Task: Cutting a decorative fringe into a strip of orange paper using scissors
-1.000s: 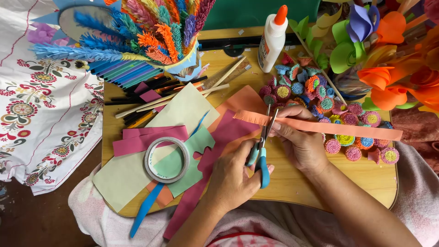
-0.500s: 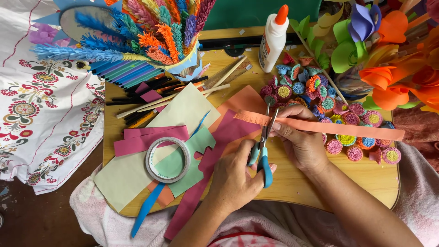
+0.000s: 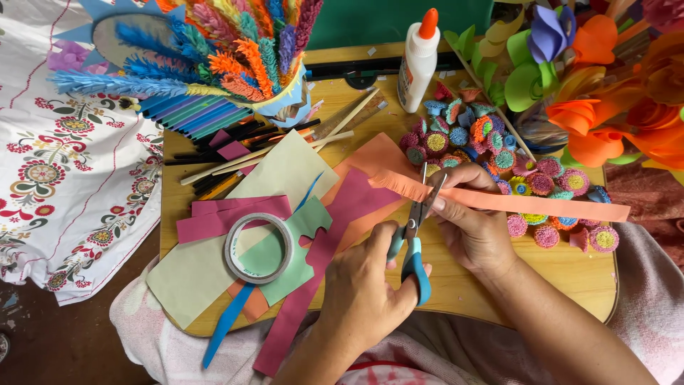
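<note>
Scissors [image 3: 415, 228] in the left hand's [image 3: 367, 285] grip remain at the orange strip [image 3: 513, 202], right hand [image 3: 470, 214] still pinching it.

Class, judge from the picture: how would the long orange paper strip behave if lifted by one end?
The orange paper strip looks thin, so probably floppy and light. Its fringed end by the scissors would likely tear easily.

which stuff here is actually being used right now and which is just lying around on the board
In use:
- blue-handled scissors, worked by the left hand
- long orange paper strip, held by the right hand

Lying about:
- roll of clear tape
- white glue bottle with orange cap
- magenta paper strips
- small rolled paper flowers
- wooden sticks
</note>
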